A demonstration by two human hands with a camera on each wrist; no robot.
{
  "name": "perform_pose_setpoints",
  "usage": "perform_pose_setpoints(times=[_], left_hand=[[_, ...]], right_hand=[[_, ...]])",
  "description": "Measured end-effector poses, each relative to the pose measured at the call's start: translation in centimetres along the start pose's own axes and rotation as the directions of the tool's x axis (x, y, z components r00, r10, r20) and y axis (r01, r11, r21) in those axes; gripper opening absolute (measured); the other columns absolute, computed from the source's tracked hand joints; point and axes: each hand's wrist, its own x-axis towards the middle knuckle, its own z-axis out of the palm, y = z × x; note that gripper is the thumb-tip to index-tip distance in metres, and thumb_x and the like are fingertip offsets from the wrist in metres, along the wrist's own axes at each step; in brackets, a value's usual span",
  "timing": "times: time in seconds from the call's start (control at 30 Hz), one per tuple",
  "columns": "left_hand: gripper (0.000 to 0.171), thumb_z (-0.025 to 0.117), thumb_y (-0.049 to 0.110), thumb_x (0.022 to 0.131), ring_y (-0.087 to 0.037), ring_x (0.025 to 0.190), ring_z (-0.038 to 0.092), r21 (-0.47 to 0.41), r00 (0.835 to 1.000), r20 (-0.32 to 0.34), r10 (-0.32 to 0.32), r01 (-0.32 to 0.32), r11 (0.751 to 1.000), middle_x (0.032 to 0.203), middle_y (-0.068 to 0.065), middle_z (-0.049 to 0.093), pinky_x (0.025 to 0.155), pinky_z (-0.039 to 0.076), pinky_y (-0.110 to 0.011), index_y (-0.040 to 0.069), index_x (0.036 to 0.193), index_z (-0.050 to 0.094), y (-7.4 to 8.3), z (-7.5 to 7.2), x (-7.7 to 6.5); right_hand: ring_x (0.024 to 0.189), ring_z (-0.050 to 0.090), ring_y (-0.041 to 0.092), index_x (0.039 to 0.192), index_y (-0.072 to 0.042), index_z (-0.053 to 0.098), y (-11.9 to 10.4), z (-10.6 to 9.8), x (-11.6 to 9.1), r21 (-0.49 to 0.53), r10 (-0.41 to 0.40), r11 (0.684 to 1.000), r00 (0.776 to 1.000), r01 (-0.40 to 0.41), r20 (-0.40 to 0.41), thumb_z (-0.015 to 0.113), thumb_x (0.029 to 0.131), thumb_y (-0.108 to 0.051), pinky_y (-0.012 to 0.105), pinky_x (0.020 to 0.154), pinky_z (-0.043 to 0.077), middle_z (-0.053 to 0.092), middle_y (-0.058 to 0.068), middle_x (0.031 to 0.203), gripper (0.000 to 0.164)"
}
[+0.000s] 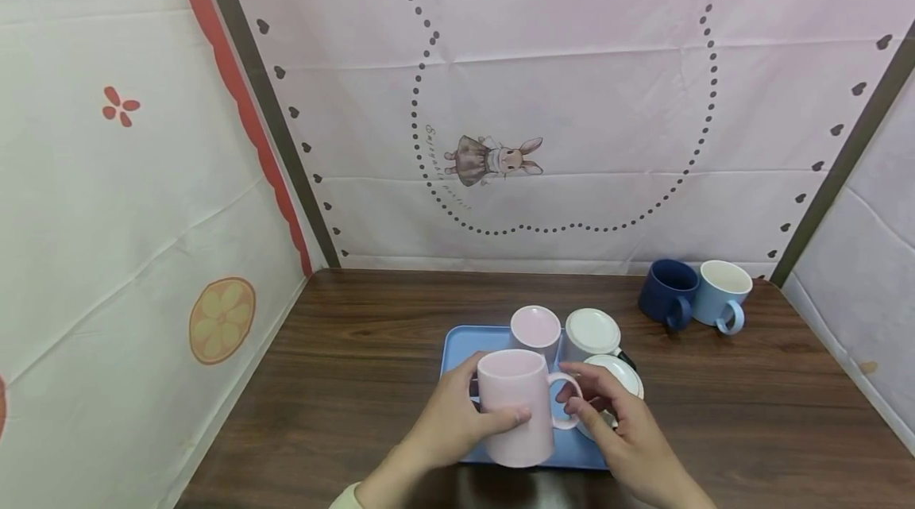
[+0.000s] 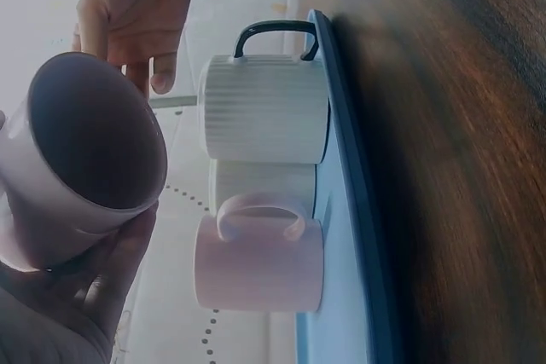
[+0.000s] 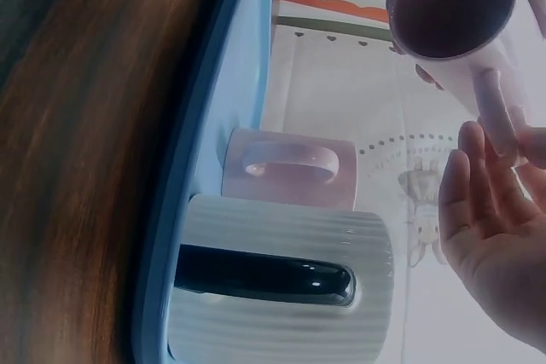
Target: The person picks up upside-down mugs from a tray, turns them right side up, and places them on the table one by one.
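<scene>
My left hand (image 1: 457, 422) grips a pink mug (image 1: 516, 414) round its body, above the front of a blue tray (image 1: 457, 342). The mug is upside down, its dark opening showing from below in both wrist views. At its right side, my right hand (image 1: 622, 429) pinches the handle (image 3: 495, 112) between thumb and fingers. On the tray behind stand another pink mug (image 2: 260, 266) and two white ribbed mugs (image 1: 593, 332) (image 2: 264, 112), all bottom up. A black handle (image 3: 264, 275) shows on the nearer white mug; my right hand partly hides that mug in the head view.
A dark blue mug (image 1: 665, 298) and a light blue mug (image 1: 713, 298) stand upright at the back right of the brown wooden table (image 1: 357, 350). Printed cloth walls (image 1: 557, 96) enclose the table at the back and both sides.
</scene>
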Motion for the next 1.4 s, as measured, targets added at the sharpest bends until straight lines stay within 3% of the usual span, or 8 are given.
perform_pose_setpoints(times=[0.27, 0.47, 0.53, 0.67, 0.93, 1.03, 1.23, 1.4], left_hand=[[0.052, 0.08, 0.032, 0.087, -0.012, 0.087, 0.072, -0.037, 0.998, -0.009, -0.056, 0.056, 0.998, 0.107, -0.012, 0.072, 0.07, 0.061, -0.028, 0.004, 0.127, 0.063, 0.0, -0.2, 0.2], [0.049, 0.076, 0.033, 0.091, -0.014, 0.08, 0.073, -0.094, 0.995, -0.003, -0.102, 0.101, 0.99, 0.101, -0.014, 0.072, 0.067, 0.061, -0.029, -0.003, 0.121, 0.063, 0.2, -0.3, 0.5], [0.048, 0.075, 0.034, 0.093, -0.014, 0.079, 0.073, -0.106, 0.993, 0.008, -0.114, 0.114, 0.988, 0.099, -0.013, 0.072, 0.066, 0.061, -0.029, -0.004, 0.12, 0.063, 0.2, -0.3, 0.5], [0.047, 0.071, 0.037, 0.095, -0.014, 0.079, 0.073, -0.116, 0.991, 0.049, -0.124, 0.129, 0.985, 0.099, -0.012, 0.074, 0.066, 0.061, -0.03, -0.003, 0.121, 0.065, 0.0, -0.3, 0.7], [0.05, 0.062, 0.043, 0.099, -0.015, 0.076, 0.073, -0.151, 0.98, 0.115, -0.163, 0.18, 0.972, 0.095, -0.012, 0.076, 0.066, 0.061, -0.031, -0.003, 0.118, 0.067, -0.4, -0.1, 0.8], [0.053, 0.058, 0.045, 0.1, -0.015, 0.078, 0.074, -0.182, 0.974, 0.147, -0.175, 0.2, 0.963, 0.096, -0.013, 0.077, 0.069, 0.06, -0.031, -0.004, 0.118, 0.067, -0.5, -0.1, 0.9], [0.062, 0.048, 0.05, 0.105, -0.016, 0.088, 0.073, -0.212, 0.963, 0.196, -0.184, 0.225, 0.951, 0.104, -0.011, 0.076, 0.078, 0.059, -0.03, -0.003, 0.134, 0.057, -0.3, -0.2, 0.9], [0.068, 0.03, 0.054, 0.11, -0.02, 0.091, 0.068, -0.2, 0.955, 0.218, -0.201, 0.245, 0.949, 0.108, -0.012, 0.068, 0.071, 0.058, -0.034, -0.001, 0.144, 0.047, -0.6, -0.5, 0.7]], right_hand=[[0.108, 0.059, 0.006, 0.132, -0.015, 0.063, 0.0, 0.1, -0.3, -0.173, -0.08, 0.982, 0.996, 0.072, -0.041, 0.082, 0.085, 0.0, 0.024, 0.074, 0.056, 0.06, 0.0, 0.128, 0.053], [0.124, 0.053, 0.009, 0.123, -0.019, 0.069, 0.2, 0.2, -0.5, -0.252, -0.222, 0.946, 0.974, 0.204, -0.045, 0.091, 0.075, -0.007, 0.01, 0.1, 0.044, 0.059, 0.006, 0.133, 0.054], [0.125, 0.055, 0.012, 0.12, -0.019, 0.071, 0.4, 0.1, -0.5, -0.251, -0.295, 0.928, 0.955, 0.275, -0.044, 0.091, 0.078, -0.014, 0.009, 0.106, 0.04, 0.062, 0.007, 0.131, 0.047], [0.118, 0.059, 0.017, 0.114, -0.017, 0.073, 0.9, 0.2, -0.3, -0.25, -0.407, 0.886, 0.913, 0.39, -0.019, 0.083, 0.089, -0.031, 0.012, 0.106, 0.042, 0.066, 0.007, 0.124, 0.03], [0.115, 0.059, 0.016, 0.108, -0.023, 0.073, 1.4, 0.3, -0.5, -0.334, -0.431, 0.841, 0.9, 0.426, 0.062, 0.074, 0.097, -0.034, 0.012, 0.108, 0.04, 0.067, 0.003, 0.124, 0.016], [0.112, 0.059, 0.015, 0.105, -0.024, 0.072, 1.5, 0.4, -0.5, -0.351, -0.46, 0.813, 0.882, 0.464, 0.102, 0.069, 0.1, -0.031, 0.014, 0.107, 0.041, 0.067, 0.0, 0.122, 0.009], [0.103, 0.056, 0.011, 0.101, -0.02, 0.069, 1.8, 0.7, -0.3, -0.358, -0.515, 0.77, 0.846, 0.528, 0.139, 0.056, 0.108, -0.028, 0.018, 0.096, 0.045, 0.066, -0.005, 0.11, 0.017], [0.098, 0.054, 0.013, 0.097, -0.018, 0.067, 1.8, 0.9, -0.1, -0.356, -0.553, 0.755, 0.826, 0.55, 0.104, 0.052, 0.109, -0.028, 0.022, 0.092, 0.044, 0.064, -0.005, 0.103, 0.023]])
